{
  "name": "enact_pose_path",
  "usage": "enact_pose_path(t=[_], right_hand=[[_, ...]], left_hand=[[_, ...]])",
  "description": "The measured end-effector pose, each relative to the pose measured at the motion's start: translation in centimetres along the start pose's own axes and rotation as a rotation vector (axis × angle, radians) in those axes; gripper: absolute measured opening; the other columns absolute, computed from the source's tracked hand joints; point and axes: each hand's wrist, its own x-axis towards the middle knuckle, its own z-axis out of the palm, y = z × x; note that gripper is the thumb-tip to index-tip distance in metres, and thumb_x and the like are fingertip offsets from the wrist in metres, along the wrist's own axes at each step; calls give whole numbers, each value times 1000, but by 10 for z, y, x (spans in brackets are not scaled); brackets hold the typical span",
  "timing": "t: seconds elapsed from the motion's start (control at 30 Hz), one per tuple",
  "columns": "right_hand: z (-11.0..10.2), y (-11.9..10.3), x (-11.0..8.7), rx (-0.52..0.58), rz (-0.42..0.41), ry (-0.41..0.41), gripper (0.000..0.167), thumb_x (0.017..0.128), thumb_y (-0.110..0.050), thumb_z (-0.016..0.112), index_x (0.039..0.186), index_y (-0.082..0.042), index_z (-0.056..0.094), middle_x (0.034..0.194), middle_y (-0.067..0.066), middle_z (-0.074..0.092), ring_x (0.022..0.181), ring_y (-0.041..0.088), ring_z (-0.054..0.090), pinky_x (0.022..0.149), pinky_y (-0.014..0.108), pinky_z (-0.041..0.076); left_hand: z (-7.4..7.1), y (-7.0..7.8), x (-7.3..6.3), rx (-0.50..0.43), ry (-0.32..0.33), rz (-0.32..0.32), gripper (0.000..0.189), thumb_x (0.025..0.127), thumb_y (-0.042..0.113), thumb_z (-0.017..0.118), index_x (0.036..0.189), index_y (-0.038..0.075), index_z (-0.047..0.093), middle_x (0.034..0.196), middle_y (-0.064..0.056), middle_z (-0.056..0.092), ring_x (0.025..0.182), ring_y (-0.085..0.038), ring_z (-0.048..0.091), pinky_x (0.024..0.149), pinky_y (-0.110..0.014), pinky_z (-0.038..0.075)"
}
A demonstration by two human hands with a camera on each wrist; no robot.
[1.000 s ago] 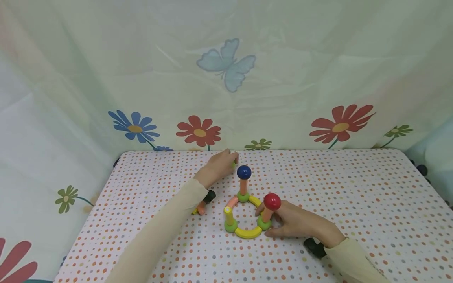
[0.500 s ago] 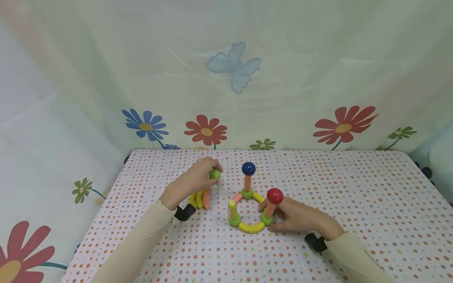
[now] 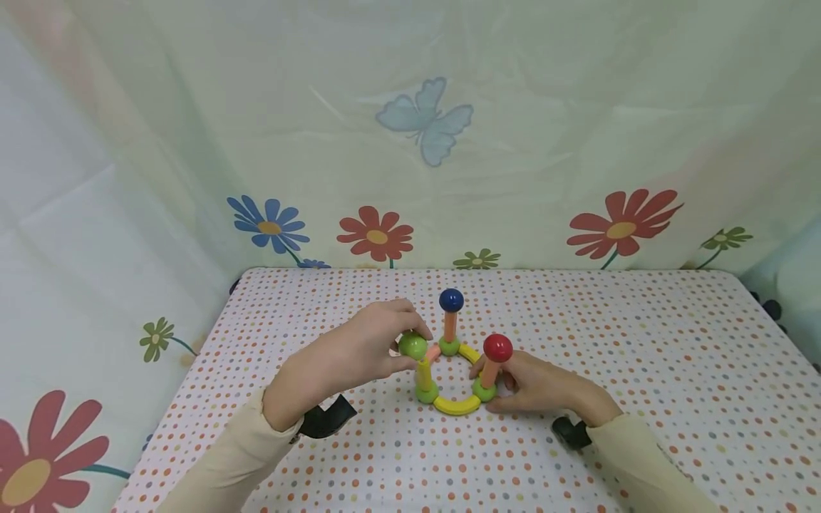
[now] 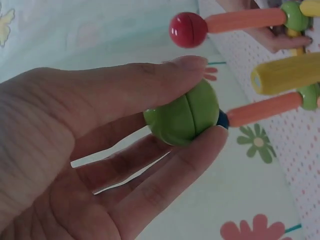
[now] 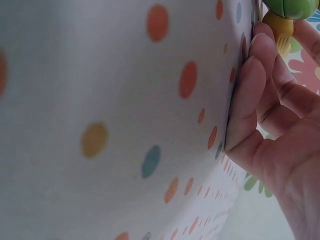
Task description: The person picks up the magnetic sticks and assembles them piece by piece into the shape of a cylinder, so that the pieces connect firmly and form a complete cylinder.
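Between thumb and fingertips, my left hand (image 3: 349, 356) pinches a green ball (image 4: 184, 116). It is held by the top of an upright yellow rod (image 3: 424, 376), whose bare end shows a gap from the ball in the left wrist view. That rod stands on a ring of curved yellow sticks (image 3: 457, 406), one orange stick and green balls. Two orange rods also rise from the ring, topped by a blue ball (image 3: 451, 300) and a red ball (image 3: 497, 348). My right hand (image 3: 539, 385) grips the ring's right corner, below the red ball; its fingertips are partly hidden.
A white dotted cloth (image 3: 609, 328) covers the table. Behind it hangs a pale curtain (image 3: 526, 128) with flowers and a butterfly. Dark wrist cameras sit under both wrists, the left one (image 3: 326, 419) close to the cloth.
From the back of the table, my left hand has brought the green ball toward me, then right to the yellow rod. It now hides the loose curved sticks. My right hand stays at the ring.
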Motion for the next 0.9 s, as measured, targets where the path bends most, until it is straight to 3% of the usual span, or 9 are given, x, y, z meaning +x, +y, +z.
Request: enact_pose_path(t=[0.27, 0.43, 0.9], right_hand=[[-1, 1, -1, 12, -37, 9, 43, 84, -15, 89, 121, -8, 68, 100, -6, 63, 74, 10, 50, 65, 24, 44], [-1, 1, -3, 20, -25, 3, 42, 85, -17, 88, 121, -7, 68, 99, -6, 63, 74, 10, 49, 65, 24, 43], [-1, -1, -1, 36, -8, -4, 44, 85, -21, 88, 122, -6, 68, 109, -3, 67, 76, 11, 50, 65, 23, 42]], left_hand=[[9, 4, 14, 36, -63, 18, 24, 84, -1, 87, 104, 3, 76, 101, -4, 68, 88, -16, 61, 76, -20, 53], [14, 1, 19, 23, -84, -4, 26, 83, -1, 87, 106, 2, 76, 103, -5, 70, 89, -15, 63, 77, -19, 54], [17, -1, 14, -3, -57, -8, 33, 83, -1, 87, 112, 1, 73, 104, -7, 69, 91, -17, 62, 77, -20, 54]])
